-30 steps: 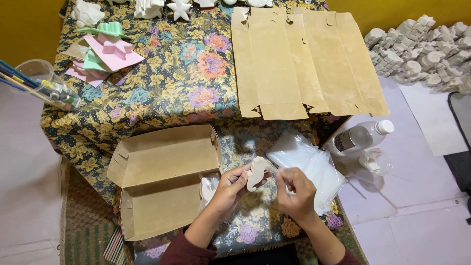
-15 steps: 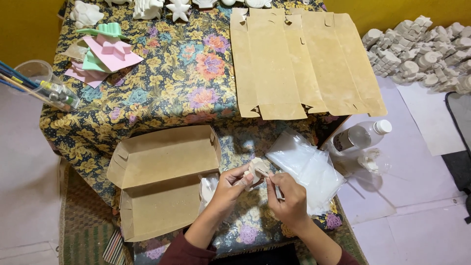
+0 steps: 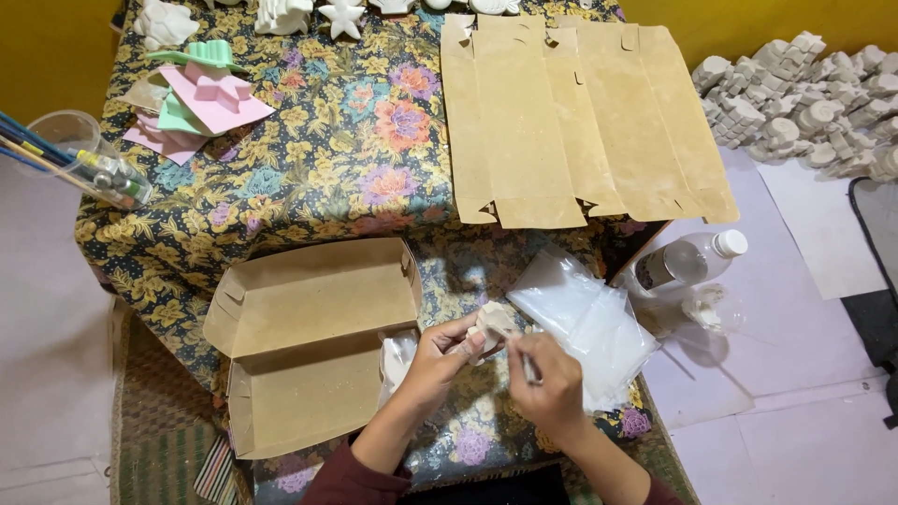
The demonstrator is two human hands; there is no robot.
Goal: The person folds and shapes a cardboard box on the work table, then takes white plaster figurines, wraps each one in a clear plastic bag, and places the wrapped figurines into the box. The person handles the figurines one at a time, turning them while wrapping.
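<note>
My left hand [image 3: 438, 360] holds a small white plaster figure [image 3: 493, 323] above the flowered tablecloth [image 3: 337, 159]. My right hand [image 3: 547, 379] grips a thin tool [image 3: 526, 360] whose tip touches the figure. An open brown cardboard box [image 3: 309, 341] lies just left of my hands. A stack of clear plastic bags [image 3: 589, 318] lies to the right. Another clear bag [image 3: 398, 360] sits between the box and my left hand.
Flat brown cardboard blanks [image 3: 580, 112] lie at the back. Pink and green moulds [image 3: 196, 103] and white plaster shapes [image 3: 285, 14] sit at the far left. A cup of brushes [image 3: 84, 164], a clear bottle [image 3: 687, 262] and a heap of grey-white pieces [image 3: 804, 93] surround the table.
My two hands have come closer together. The right hand has brought the thin tool against the figure, which has turned in my left hand.
</note>
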